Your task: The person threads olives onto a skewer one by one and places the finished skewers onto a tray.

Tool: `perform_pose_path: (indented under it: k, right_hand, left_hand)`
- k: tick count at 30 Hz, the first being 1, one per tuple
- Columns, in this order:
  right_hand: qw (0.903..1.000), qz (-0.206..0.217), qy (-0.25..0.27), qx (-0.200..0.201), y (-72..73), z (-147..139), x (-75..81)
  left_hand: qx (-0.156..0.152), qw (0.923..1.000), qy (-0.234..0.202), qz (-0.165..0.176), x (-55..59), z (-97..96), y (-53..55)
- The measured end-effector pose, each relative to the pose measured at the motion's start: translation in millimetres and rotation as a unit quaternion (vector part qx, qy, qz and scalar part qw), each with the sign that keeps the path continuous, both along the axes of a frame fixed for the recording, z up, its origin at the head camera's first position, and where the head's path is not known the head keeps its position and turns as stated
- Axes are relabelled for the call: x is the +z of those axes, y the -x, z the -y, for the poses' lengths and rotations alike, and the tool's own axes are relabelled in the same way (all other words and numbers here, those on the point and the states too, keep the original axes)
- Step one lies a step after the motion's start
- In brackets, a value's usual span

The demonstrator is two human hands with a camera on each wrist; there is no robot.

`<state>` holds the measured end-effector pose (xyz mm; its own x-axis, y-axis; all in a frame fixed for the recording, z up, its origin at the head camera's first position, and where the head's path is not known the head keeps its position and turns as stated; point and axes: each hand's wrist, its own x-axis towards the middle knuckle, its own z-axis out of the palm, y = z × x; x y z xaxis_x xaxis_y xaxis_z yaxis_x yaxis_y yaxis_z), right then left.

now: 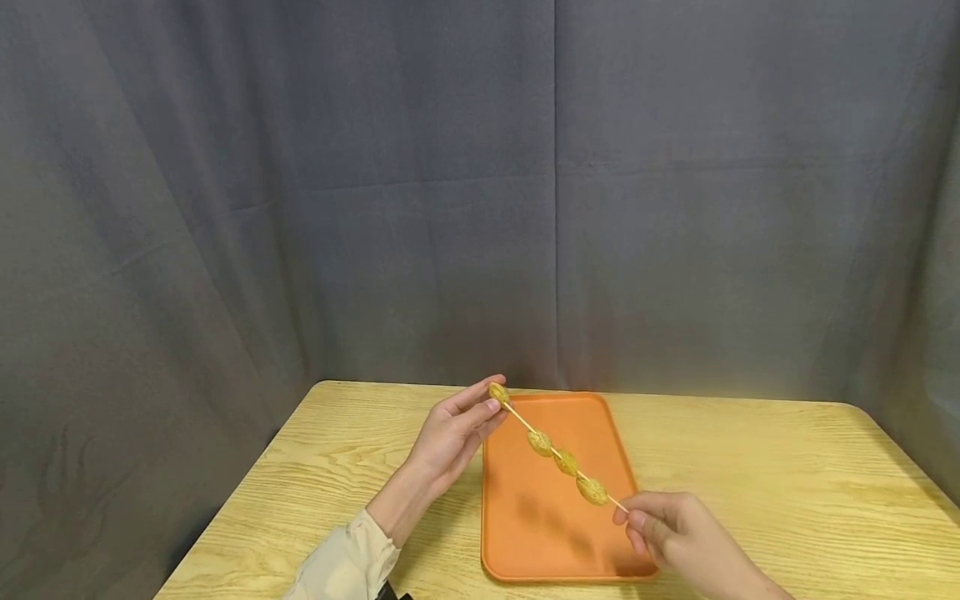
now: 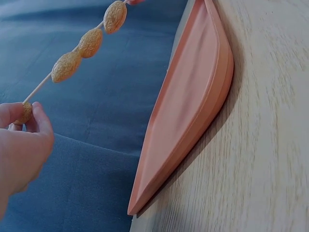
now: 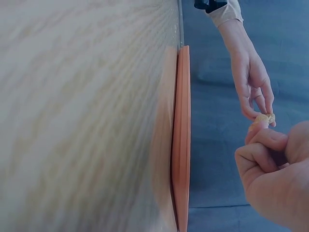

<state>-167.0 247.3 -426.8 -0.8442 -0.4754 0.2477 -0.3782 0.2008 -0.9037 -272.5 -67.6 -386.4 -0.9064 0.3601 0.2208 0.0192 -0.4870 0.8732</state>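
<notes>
A thin wooden skewer (image 1: 525, 420) carries several oval, wrinkled, golden-brown pieces and slants above the orange tray. My left hand (image 1: 452, 433) pinches the end piece (image 1: 498, 393) at the skewer's upper left tip, between thumb and fingers. Along the lower half, three more pieces sit close together, among them a middle piece (image 2: 90, 42) in the left wrist view. My right hand (image 1: 678, 533) grips the bare lower end of the stick. In the right wrist view its fist (image 3: 273, 162) hides most of the skewer.
Beneath the skewer, the shallow orange tray (image 1: 517, 533) with a raised rim lies on the light wooden table (image 1: 765, 467). A grey-blue curtain (image 1: 435, 275) hangs behind the table and along both sides. The skewer's shadow falls on the tray.
</notes>
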Motion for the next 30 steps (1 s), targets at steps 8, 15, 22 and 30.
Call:
perform_pose_path:
  k: [8, 15, 22, 30]
  right_hand:
    - [1.0, 0.002, -0.003, -0.004, 0.0, 0, 0.4]
    - [1.0, 0.007, -0.001, -0.005, 0.8, 0, 0.3]
    - [1.0, 0.007, 0.004, 0.0, 1.3, 1, 2.0]
    - [0.9986, 0.041, 0.023, 0.022, 2.5, 1, 1.7]
  left_hand:
    - [-0.002, 0.9999, 0.009, 0.003, -3.4, -2.9, -0.9]
    - [-0.002, 0.9999, 0.015, 0.001, -8.7, -7.8, -0.7]
    - [0.002, 0.9992, 0.04, 0.0, -15.2, -9.9, -1.4]
    - [-0.011, 0.9985, 0.055, 0.001, -18.4, -9.6, -2.0]
